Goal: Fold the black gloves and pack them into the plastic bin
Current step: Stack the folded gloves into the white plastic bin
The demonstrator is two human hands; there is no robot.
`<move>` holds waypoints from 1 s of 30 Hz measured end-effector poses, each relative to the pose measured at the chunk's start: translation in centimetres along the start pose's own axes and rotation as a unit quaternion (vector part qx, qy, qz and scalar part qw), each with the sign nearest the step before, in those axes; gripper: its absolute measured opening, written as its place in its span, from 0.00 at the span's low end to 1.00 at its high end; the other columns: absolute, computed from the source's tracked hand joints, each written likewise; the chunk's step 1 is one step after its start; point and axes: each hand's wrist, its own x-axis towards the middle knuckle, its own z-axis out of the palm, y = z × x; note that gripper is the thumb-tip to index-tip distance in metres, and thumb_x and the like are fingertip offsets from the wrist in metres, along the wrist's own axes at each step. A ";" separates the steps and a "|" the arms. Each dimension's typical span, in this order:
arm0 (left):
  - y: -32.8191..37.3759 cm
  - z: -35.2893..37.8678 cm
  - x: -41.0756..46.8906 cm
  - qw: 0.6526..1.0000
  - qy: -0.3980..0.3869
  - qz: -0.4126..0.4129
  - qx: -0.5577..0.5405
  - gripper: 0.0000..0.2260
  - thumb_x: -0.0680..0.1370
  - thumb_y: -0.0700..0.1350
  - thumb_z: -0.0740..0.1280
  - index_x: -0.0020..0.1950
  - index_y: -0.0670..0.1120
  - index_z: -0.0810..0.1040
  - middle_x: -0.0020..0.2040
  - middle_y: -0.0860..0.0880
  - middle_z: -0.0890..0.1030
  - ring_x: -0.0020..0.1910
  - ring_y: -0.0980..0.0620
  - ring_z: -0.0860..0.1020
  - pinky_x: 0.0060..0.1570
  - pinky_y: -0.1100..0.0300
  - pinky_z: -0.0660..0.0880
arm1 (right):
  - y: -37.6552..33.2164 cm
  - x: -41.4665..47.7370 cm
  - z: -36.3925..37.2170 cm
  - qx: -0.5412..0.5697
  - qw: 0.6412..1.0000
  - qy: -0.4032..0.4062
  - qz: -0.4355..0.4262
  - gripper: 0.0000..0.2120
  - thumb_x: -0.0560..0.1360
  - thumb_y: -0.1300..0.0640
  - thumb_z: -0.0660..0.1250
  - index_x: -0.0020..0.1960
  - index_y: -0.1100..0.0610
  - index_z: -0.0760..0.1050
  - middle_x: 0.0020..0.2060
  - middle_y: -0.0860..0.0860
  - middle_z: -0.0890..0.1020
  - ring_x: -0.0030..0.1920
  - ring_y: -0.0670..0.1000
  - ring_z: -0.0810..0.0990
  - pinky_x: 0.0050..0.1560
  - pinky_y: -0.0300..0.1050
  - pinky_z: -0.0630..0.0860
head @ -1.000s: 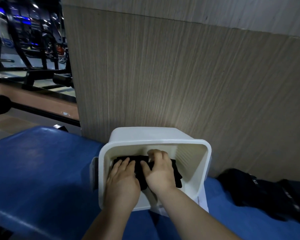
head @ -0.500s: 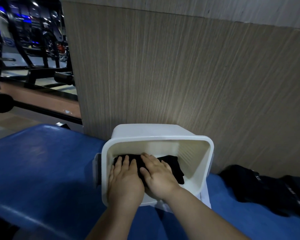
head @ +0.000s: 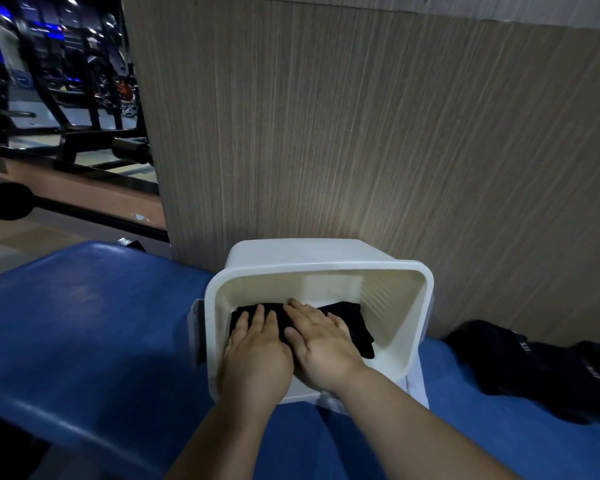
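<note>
Blue bench [head: 84, 323], wood wall [head: 361, 133], spare black gloves [head: 541, 368] beside bin [head: 395, 268]

One bin [head: 395, 268], two hands [head: 257, 358].

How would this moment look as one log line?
step: packing | both hands: left hand, right hand flat on black gloves | in: plastic bin

Dim overall; a soft glow lights the wood-grain wall [head: 361, 133] beyond the fingers [head: 257, 317]. Corners darken, wide-angle edges bend, and the left background looks blurred with small glints.
</note>
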 end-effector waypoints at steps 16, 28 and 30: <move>-0.5 0.8 -0.3 1.000 0.010 0.008 0.019 0.25 0.83 0.51 0.44 0.79 0.49 0.43 0.79 0.52 0.42 0.78 0.51 0.40 0.76 0.53 0.41 | -0.1 -0.4 0.2 -0.026 1.000 -0.003 0.010 0.24 0.83 0.44 0.44 0.78 0.44 0.48 0.78 0.41 0.49 0.76 0.42 0.48 0.75 0.46 0.41; -0.5 -0.1 -1.2 0.996 0.078 0.039 -0.019 0.23 0.84 0.51 0.49 0.79 0.51 0.51 0.79 0.53 0.48 0.78 0.52 0.43 0.76 0.56 0.42 | 0.5 -1.5 -1.1 0.001 0.998 0.058 -0.013 0.23 0.83 0.48 0.48 0.77 0.47 0.54 0.77 0.43 0.55 0.77 0.45 0.50 0.76 0.43 0.45; -0.2 -0.2 -1.7 0.994 0.097 0.039 -0.022 0.23 0.83 0.52 0.51 0.78 0.52 0.53 0.79 0.54 0.50 0.78 0.53 0.45 0.76 0.56 0.43 | 0.7 -2.3 -1.4 -0.002 0.997 0.079 -0.021 0.23 0.83 0.48 0.49 0.77 0.49 0.55 0.77 0.45 0.56 0.77 0.46 0.51 0.76 0.43 0.47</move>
